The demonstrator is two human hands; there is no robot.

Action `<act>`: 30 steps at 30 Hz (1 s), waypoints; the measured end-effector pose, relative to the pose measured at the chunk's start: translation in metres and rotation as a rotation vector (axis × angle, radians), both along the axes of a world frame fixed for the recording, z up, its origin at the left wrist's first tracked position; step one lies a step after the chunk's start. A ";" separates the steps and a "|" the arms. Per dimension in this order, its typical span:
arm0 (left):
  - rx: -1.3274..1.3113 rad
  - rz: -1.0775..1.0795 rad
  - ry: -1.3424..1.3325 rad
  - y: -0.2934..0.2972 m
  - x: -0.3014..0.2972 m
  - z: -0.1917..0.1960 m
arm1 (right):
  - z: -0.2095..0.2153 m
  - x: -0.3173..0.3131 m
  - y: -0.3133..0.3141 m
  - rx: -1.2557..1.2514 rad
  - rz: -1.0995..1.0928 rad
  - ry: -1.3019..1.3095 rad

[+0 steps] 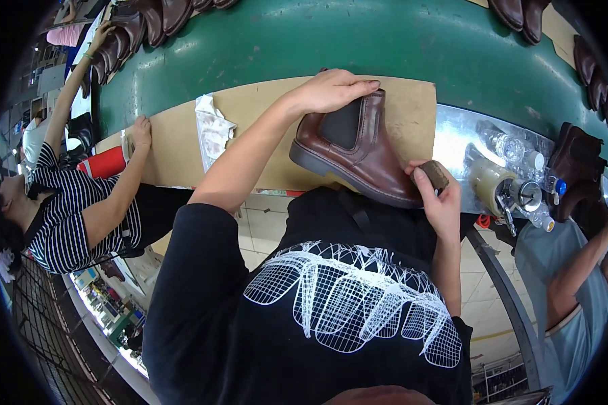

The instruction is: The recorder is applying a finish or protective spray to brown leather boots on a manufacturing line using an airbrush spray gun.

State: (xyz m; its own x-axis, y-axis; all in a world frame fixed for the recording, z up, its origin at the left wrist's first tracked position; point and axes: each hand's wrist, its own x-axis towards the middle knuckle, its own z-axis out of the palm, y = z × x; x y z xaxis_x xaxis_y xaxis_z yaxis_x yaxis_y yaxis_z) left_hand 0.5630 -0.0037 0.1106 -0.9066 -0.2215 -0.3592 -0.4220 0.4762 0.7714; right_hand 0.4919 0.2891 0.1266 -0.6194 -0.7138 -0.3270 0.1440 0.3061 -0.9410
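Observation:
A brown leather ankle boot (385, 152) with a dark elastic side panel lies tilted in front of me, its toe pointing down to the right. My left hand (334, 92) grips the top of its shaft, with the thumb along the collar. At the toe, my right hand (440, 202) pinches a small brown block (435, 175), perhaps a sponge or a pad; its exact kind does not show. Thumb and fingers of that hand are right beside the toe leather. Behind the boot is a tan board (263, 101) along the bench edge.
A stained white cloth (215, 129) lies left on the board. To the right, a metal tray (456, 135) bears a jar (488, 181) and clear bottles (530, 160). More brown boots (577, 158) stand beyond. Co-workers sit on both sides; the left one reaches across the green bench (263, 40).

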 end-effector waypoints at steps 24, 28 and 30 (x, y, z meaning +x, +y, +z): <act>0.017 -0.090 -0.054 0.031 0.027 0.035 | 0.026 0.029 -0.033 0.025 0.109 0.611; 0.098 0.077 -0.140 0.029 0.050 0.036 | 0.025 0.041 -0.045 -0.054 0.121 0.617; 0.154 0.143 -0.154 0.030 0.061 0.025 | 0.024 0.047 -0.050 -0.017 0.140 0.607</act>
State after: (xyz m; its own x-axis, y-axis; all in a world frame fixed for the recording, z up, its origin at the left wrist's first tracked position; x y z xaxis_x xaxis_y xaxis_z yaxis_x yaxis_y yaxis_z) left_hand 0.6237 0.0264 0.1358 -0.8018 -0.2755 -0.5303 -0.5949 0.2852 0.7515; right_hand 0.5389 0.2391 0.1510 -0.5911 -0.8039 0.0659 -0.4588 0.2679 -0.8472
